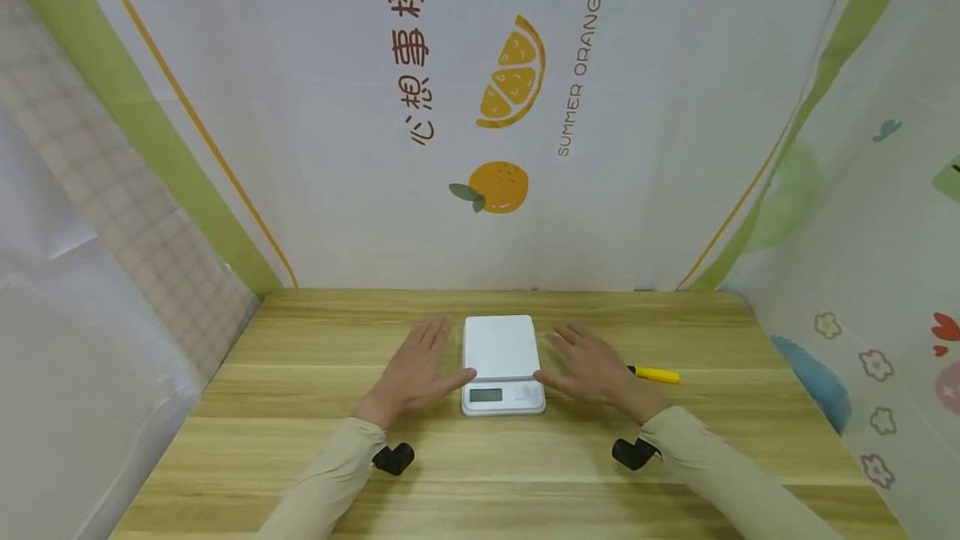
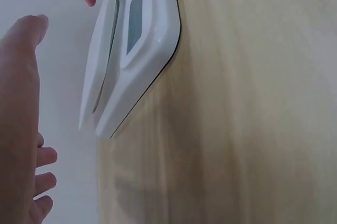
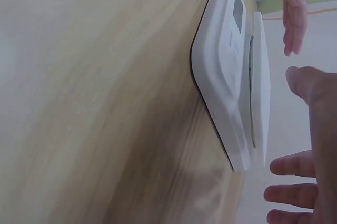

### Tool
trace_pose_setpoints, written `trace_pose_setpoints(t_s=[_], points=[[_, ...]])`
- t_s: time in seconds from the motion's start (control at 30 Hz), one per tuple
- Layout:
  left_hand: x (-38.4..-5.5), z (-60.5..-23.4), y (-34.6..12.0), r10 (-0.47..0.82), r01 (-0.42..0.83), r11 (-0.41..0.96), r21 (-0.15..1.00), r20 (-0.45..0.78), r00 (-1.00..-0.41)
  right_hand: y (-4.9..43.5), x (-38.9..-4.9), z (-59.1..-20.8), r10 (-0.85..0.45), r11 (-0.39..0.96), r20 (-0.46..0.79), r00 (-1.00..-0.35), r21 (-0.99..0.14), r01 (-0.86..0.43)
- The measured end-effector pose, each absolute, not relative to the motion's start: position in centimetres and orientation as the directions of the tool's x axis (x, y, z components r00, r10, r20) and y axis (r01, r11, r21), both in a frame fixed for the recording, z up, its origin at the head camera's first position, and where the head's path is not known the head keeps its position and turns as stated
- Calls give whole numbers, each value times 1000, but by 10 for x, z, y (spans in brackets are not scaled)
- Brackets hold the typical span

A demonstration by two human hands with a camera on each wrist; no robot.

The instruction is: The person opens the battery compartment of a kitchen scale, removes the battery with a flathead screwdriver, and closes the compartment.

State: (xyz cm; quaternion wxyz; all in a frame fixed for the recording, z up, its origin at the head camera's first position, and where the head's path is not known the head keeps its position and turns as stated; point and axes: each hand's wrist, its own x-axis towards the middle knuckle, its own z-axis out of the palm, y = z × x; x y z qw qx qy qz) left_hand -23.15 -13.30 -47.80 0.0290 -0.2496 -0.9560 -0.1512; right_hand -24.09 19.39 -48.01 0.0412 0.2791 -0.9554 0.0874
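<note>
Lower centre, one scale (image 1: 501, 348), lengthwise up the frame with display (image 1: 485, 395) toward bottom; flanked by left hand (image 1: 412, 372) and right hand (image 1: 594, 369) with straight fingers (image 1: 433, 333); rightward, one yellow handle (image 1: 658, 375).

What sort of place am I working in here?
Probably a small curtained-off work booth, though the pictures don't settle what it's for. A wood-grain table holds a scale, and what look like printed curtains close in behind it and at both sides.
</note>
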Motion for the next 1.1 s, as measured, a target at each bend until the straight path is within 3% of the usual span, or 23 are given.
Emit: trace_pose_setpoints(t_s=[0.3,0.77,1.1], points=[[-233,-495,-121,347,369,831,415,131,-929,181,-249,-486,-469,857,105,-877,-188,-480],[-229,-506,-103,290,313,842,440,121,-949,171,-249,-504,-413,873,75,-908,-252,-418],[-230,-510,-102,262,288,789,543,126,-957,167,-248,-506,-372,870,79,-925,-316,-377]])
